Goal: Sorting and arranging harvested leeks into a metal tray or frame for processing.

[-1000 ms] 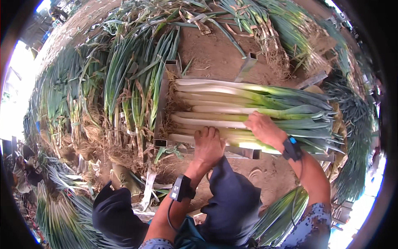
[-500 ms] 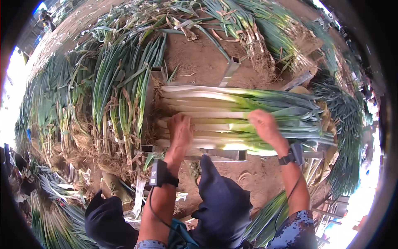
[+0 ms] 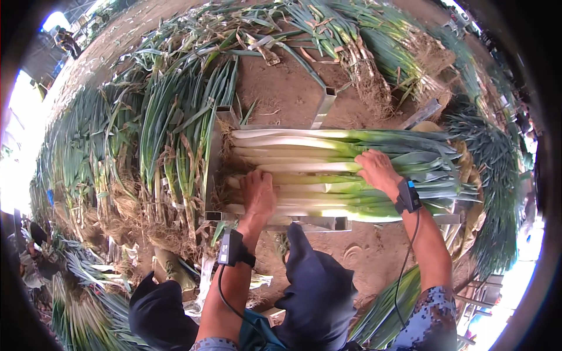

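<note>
A row of long green onions lies side by side in a metal frame, with roots and white stems to the left and green leaves to the right. My left hand is closed, its fingers curled down on the white stems near the root end. My right hand bends its fingers round a green onion where white turns to green. That stalk's white part runs between both hands. My palms hide the stems under them.
Heaps of green onions with dry roots lie along the left. More bundles are at the far side, and a dark green pile is at the right. Metal posts stick out from the frame. My dark-clothed knee is close to its near edge.
The view has shifted slightly, so the frame sits a little lower and farther right. My right hand has settled from a blur onto the stalk; my left hand stays near the root end.
</note>
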{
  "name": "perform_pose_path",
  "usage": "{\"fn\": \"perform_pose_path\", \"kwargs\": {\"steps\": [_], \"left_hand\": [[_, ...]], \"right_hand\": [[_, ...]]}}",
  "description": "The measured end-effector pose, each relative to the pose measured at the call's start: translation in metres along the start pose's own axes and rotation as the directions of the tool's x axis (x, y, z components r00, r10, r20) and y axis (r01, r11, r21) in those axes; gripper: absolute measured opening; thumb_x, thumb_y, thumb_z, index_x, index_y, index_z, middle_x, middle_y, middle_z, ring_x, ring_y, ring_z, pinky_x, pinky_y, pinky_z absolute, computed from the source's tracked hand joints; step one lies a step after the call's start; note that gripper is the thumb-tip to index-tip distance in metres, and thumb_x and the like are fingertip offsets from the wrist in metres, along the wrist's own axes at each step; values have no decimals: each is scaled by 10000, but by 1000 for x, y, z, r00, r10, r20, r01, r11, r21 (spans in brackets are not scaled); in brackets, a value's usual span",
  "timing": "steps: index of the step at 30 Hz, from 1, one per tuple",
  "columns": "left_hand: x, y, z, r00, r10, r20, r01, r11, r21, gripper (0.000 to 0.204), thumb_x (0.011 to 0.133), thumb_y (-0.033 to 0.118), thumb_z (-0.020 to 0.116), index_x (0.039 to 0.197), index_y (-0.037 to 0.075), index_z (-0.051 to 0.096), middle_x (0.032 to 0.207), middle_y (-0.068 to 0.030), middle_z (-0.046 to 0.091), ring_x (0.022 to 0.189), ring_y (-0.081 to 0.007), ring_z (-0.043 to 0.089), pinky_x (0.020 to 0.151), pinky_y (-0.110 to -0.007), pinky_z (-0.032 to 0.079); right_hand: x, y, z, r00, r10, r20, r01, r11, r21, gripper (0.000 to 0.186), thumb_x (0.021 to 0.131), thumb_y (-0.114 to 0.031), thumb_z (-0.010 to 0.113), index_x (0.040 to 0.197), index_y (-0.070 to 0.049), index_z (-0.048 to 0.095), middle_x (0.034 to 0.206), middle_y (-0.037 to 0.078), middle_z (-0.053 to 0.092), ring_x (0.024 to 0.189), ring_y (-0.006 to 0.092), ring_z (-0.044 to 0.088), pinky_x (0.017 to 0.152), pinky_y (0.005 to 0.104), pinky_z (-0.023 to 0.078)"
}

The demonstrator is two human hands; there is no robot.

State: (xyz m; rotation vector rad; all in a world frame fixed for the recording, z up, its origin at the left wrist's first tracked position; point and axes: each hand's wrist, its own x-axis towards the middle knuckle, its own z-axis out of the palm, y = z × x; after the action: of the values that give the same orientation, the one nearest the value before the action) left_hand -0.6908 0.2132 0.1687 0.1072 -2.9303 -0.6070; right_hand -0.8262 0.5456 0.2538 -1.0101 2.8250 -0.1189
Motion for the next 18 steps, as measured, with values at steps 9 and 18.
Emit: {"fn": "perform_pose_path", "kwargs": {"steps": [9, 18], "left_hand": [[-4, 8, -8, 995, -54, 88, 52, 998, 31, 441, 875, 256, 731, 1262, 72, 625, 1285, -190, 546, 1273, -384, 452, 1121, -558, 297], [-10, -19, 42, 993, 69, -98, -52, 986, 160, 388, 904, 270, 672, 1226, 56, 647, 1208, -187, 577, 1208, -374, 495, 1058, -527, 363]], "right_hand": [[28, 40, -45, 903, 58, 426, -283, 826, 487, 470, 828, -321, 753, 1138, 31, 719, 1012, 187, 754, 915, 286, 697, 836, 396, 535], [18, 6, -31, 972, -6, 237, -127, 829, 545, 468, 772, -261, 800, 1118, 28, 674, 1017, 206, 725, 958, 310, 681, 839, 419, 522]]}}
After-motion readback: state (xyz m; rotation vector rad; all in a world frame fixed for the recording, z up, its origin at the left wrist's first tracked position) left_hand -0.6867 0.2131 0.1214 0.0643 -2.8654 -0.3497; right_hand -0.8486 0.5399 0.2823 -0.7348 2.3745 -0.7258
